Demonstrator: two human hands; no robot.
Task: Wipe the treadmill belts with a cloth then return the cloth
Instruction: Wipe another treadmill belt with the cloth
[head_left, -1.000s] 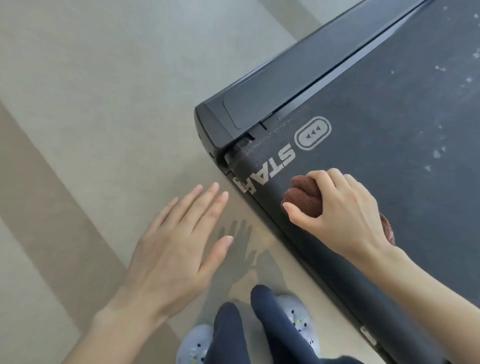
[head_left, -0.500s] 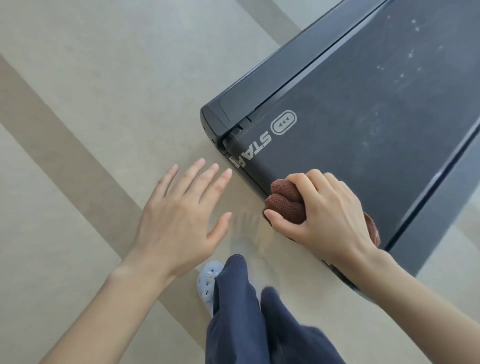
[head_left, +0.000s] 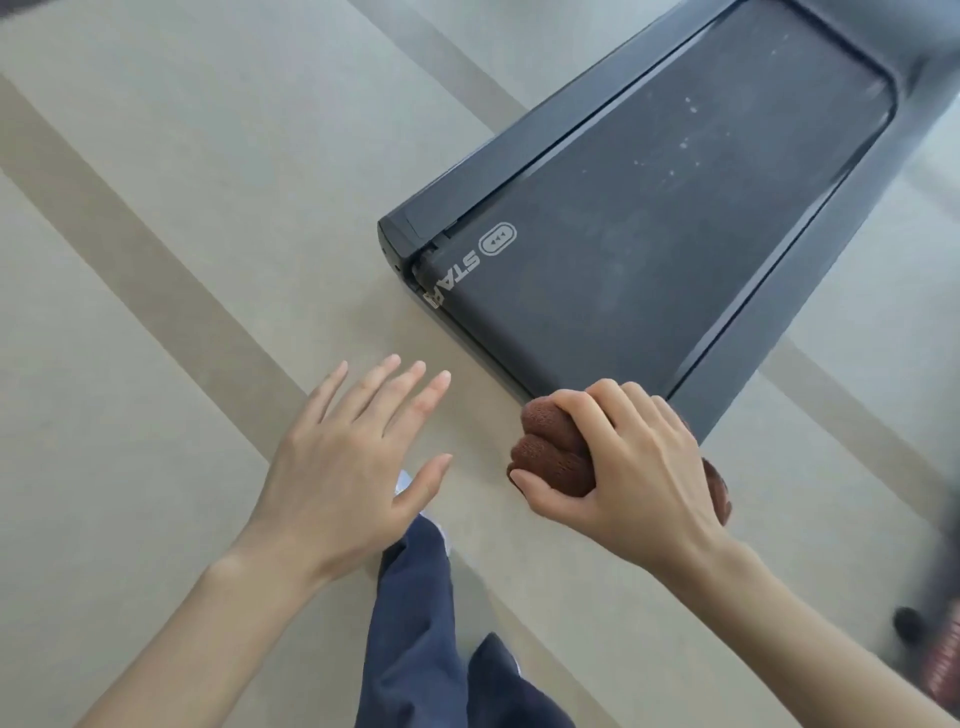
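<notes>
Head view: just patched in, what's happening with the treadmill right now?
A person stands at the end of a dark treadmill belt, gripping a bunched brown cloth in the right hand. The cloth sits at the belt's near corner, apparently just off its edge. The left hand is empty, fingers spread above the floor. White specks show farther up the belt.

Single head-worn wide-angle view, looking steeply down, close over both hands, floor and treadmill beyond

The treadmill belt bears white letters "STA", the rest curling out of sight, beside a triple-arrow logo.
</notes>
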